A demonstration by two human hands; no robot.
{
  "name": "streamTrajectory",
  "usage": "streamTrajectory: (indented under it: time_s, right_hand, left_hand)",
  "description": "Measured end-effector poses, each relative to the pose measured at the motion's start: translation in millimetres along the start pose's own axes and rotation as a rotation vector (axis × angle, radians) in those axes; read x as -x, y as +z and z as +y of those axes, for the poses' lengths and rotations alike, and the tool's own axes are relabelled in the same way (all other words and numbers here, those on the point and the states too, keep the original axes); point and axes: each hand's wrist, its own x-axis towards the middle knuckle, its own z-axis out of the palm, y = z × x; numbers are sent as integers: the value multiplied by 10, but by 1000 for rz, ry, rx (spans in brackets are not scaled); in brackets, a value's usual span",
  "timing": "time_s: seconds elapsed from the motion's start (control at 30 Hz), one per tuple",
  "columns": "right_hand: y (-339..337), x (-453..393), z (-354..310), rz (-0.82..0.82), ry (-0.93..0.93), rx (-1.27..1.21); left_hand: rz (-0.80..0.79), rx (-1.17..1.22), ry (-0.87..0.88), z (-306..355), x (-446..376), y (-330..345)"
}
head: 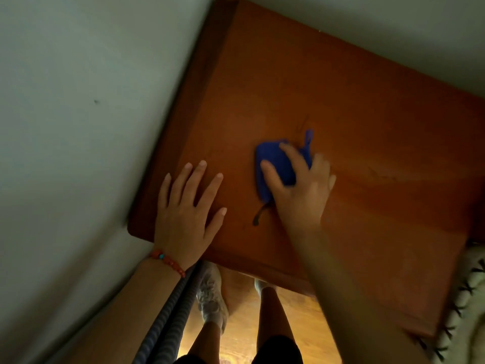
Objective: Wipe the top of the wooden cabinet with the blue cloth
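Observation:
The wooden cabinet top [354, 106] fills the middle and right of the view, reddish-brown and bare. A bunched blue cloth [275, 158] lies near its centre, a thin loop sticking out at its far end. My right hand [299, 185] presses down on the cloth with fingers spread over it, slightly blurred. Near the cabinet's left front corner, my left hand [186, 208] rests flat on the wood with fingers apart and nothing in it. A beaded bracelet circles the left wrist.
White walls [78, 101] meet the cabinet at the left and back. A striped tube [168, 319] runs down beside my left arm. My legs and a shoe [210, 298] stand on the wooden floor below. A pale patterned fabric [469, 298] lies at the right edge.

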Motion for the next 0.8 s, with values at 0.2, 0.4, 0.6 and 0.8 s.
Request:
streamTrajectory:
  time_s: [0.2,0.4,0.6,0.8]
  right_hand:
    - [-49,374,-28,-24,-1,36]
    - [9,76,-40,37,50,1]
    - [-151,929,125,-31,-20,26]
    - [21,408,-61,9,-37,-2]
  left_hand:
    - [12,-11,37,-24,24,-20]
    - [69,0,7,-53,193,-30]
    - [86,-25,-35,-55,450,52]
    - [127,-18,-67,5,540,113]
